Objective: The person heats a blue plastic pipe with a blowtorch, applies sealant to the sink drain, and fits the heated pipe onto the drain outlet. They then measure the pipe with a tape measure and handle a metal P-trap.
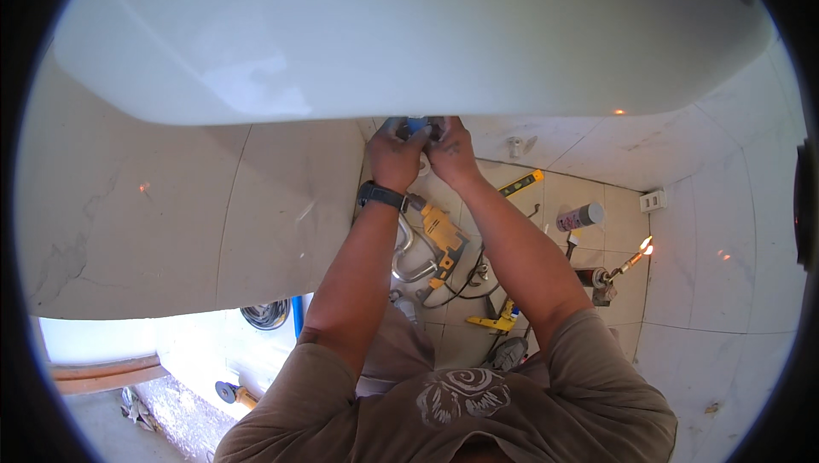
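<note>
Both my arms reach forward beneath the lower edge of a large white glossy basin (409,45). My left hand (396,158), with a dark watch on its wrist, and my right hand (450,153) meet just under that rim. Between them is a short blue piece (416,124) that looks like a plastic pipe or fitting. Fingers of both hands close around it, and its upper end is cut off from sight by the basin. A small pale round thing (424,166) shows just below the hands.
On the tiled floor lie a yellow power drill (440,228), a curved chrome pipe (411,271), a spirit level (521,182), a spray can (580,217) and a yellow-handled tool (495,321). A blow torch (616,272) burns at right, its flame near the wall. An angle grinder (235,393) lies lower left.
</note>
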Demonstrator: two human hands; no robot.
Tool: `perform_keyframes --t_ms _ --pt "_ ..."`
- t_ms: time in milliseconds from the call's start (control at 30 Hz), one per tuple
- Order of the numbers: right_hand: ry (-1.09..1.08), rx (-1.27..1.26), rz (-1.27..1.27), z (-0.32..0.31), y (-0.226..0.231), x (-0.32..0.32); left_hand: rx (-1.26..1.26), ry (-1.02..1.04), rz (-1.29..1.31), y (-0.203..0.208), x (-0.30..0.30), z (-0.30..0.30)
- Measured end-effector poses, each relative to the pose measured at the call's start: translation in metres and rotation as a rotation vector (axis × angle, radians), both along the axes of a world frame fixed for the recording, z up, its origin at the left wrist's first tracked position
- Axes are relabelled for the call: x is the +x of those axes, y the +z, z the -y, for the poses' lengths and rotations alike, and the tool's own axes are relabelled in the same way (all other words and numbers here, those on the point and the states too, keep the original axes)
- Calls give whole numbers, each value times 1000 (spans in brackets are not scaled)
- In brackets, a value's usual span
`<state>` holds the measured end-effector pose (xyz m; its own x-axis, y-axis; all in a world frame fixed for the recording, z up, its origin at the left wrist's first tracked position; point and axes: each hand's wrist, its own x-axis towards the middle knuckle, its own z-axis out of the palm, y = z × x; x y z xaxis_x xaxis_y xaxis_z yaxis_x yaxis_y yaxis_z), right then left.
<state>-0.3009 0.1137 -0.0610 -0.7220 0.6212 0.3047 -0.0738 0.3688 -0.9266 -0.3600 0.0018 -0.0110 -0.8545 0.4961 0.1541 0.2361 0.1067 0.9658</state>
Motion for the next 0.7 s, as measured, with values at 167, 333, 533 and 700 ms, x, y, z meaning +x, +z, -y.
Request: perform_keyframes --t_ms 167,333,533,700 --pt "-11 41 -3 -1 -1 0 10 -7 15 0 0 0" --pt "-26 27 -13 -2 -1 -1 54 -9 -25 -7 -2 -3" --pt "-3 42 -51 -3 5 2 109 -9 -50 -17 -5 -8" --pt "-15 98 42 1 17 9 131 -25 -16 -25 -7 -9"
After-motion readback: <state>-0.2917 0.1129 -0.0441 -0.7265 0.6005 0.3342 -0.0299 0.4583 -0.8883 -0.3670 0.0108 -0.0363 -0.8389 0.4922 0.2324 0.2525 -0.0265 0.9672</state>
